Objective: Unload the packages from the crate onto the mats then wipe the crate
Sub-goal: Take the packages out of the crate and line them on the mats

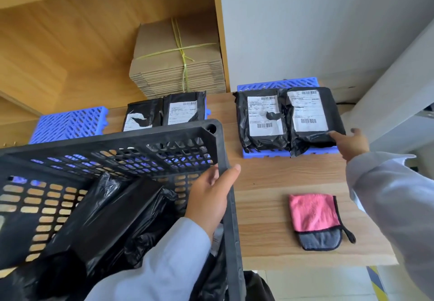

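A black slatted crate (117, 150) stands tilted at the left, with black plastic packages (112, 220) inside it. My left hand (211, 197) grips the crate's right rim, thumb outside and fingers inside. Two black labelled packages (265, 117) (310, 112) lie side by side on the right blue mat (277, 84). My right hand (350, 143) touches the near right corner of the right package. Behind the crate, two more packages (164, 112) lie on the left blue mat (68, 124). A pink and grey cloth (314, 218) lies on the wooden table (270, 178).
A tied bundle of flat cardboard (180, 61) leans in the wooden shelf behind the mats. A white wall is at the back right. The table's near edge runs just below the cloth, with floor beyond it.
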Demonstrator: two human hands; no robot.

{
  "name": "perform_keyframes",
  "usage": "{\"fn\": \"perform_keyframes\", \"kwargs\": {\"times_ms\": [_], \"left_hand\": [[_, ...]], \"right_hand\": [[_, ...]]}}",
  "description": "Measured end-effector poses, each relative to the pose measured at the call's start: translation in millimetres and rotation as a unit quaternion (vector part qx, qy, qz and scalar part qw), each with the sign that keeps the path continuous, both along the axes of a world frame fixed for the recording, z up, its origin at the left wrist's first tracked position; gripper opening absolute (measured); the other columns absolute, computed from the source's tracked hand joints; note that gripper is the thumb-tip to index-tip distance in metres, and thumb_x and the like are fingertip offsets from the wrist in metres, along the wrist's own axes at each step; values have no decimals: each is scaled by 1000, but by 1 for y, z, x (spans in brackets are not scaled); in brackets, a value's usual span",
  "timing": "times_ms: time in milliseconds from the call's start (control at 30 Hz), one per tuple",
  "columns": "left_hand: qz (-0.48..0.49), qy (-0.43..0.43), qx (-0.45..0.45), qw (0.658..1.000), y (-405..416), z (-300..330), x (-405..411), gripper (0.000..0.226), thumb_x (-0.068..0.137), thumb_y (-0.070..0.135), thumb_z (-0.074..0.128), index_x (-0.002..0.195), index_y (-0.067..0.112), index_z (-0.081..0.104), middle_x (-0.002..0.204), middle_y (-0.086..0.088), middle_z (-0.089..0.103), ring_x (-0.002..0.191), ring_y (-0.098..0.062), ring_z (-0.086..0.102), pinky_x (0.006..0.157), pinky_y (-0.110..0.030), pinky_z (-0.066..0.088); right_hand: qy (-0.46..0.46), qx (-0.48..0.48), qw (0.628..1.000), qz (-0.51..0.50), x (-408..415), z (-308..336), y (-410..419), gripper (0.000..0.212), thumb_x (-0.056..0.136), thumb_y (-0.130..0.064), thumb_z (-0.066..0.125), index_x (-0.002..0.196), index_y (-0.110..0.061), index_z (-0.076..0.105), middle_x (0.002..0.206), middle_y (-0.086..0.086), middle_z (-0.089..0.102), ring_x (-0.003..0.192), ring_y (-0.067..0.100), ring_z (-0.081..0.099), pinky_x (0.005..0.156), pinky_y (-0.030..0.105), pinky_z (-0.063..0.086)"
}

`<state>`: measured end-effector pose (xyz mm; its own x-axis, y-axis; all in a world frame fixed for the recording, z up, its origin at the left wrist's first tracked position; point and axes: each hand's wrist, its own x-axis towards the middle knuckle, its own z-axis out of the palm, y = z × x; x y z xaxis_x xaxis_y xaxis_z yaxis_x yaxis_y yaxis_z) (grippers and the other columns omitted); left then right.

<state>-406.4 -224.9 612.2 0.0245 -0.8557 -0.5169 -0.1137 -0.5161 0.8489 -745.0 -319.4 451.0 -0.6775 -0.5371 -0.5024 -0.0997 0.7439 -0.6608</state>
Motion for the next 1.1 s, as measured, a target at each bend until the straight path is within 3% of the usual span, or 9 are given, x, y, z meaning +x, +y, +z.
{"fn": "perform_keyframes", "kwargs": {"times_ms": [100, 233, 367, 567, 667, 733, 833, 967, 1100], "left_hand": [[-49, -9, 8, 999, -1, -4, 9, 56, 77, 58, 68, 104, 10, 64, 93, 1, 64, 92, -17, 62, 101, -44, 44], [-134, -30, 1, 991, -7, -6, 30, 59, 68, 79, 62, 90, 24, 61, 101, 13, 64, 98, -14, 64, 100, -33, 42], [-88, -29, 3, 996, -14, 10, 86, 13, 90, 42, 62, 96, 31, 68, 109, 5, 70, 102, -13, 66, 95, -34, 52], [-125, -112, -25, 986, 18, 25, 213, 13, 87, 24, 69, 100, 21, 72, 102, 0, 73, 100, -16, 68, 92, -32, 53], [-151, -168, -30, 974, 38, 22, 265, 28, 70, 37, 75, 96, 28, 73, 100, 4, 74, 101, -11, 67, 96, -35, 51], [-166, -185, -31, 968, 46, 17, 289, 28, 71, 37, 75, 97, 28, 71, 103, 5, 73, 101, -8, 66, 102, -36, 47], [-149, -195, -32, 969, 55, 8, 318, 37, 70, 50, 74, 103, 35, 68, 118, 8, 66, 115, -9, 58, 108, -37, 40], [-195, -272, -36, 942, 63, -5, 336, 40, 78, 57, 66, 114, 42, 60, 133, 13, 51, 126, -12, 46, 105, -33, 34], [-239, -311, -76, 917, 68, -4, 331, 39, 87, 44, 64, 124, 34, 57, 140, 10, 44, 126, -15, 45, 101, -28, 35]], "right_hand": [[66, -21, 997, -21, 26, 25, 18, 75, 81, -38, 64, 148, -20, 36, 143, 20, 43, 127, 41, 47, 108, 49, 39], [77, -133, 988, 5, 86, 68, 46, 63, 79, -29, 60, 139, -23, 43, 137, 12, 39, 109, 30, 52, 105, 44, 43], [77, -246, 964, 68, 164, 123, 78, 45, 89, -19, 59, 133, -22, 51, 129, 3, 44, 101, 12, 45, 92, 23, 36], [-66, -373, 897, 229, 284, 201, 154, 16, 90, -3, 66, 94, -18, 70, 91, -4, 73, 85, 8, 69, 79, 20, 51], [-130, -265, 870, 395, 331, 200, 187, 13, 89, -13, 71, 101, -18, 71, 99, -5, 74, 95, 8, 70, 90, 25, 53], [-35, -140, 855, 499, 349, 184, 199, 34, 82, -40, 73, 114, -30, 67, 110, -13, 71, 108, 1, 64, 100, 29, 48], [40, 1, 800, 598, 370, 172, 209, 77, 79, -52, 73, 146, -41, 36, 139, -10, 50, 129, 9, 47, 108, 28, 38], [101, 113, 754, 639, 388, 157, 218, 98, 77, -54, 74, 151, -52, 9, 159, -4, 15, 148, 25, 14, 117, 43, 28], [102, 186, 758, 616, 389, 149, 213, 92, 77, -52, 74, 146, -61, 13, 156, 2, 18, 131, 28, 46, 107, 37, 42]]}}
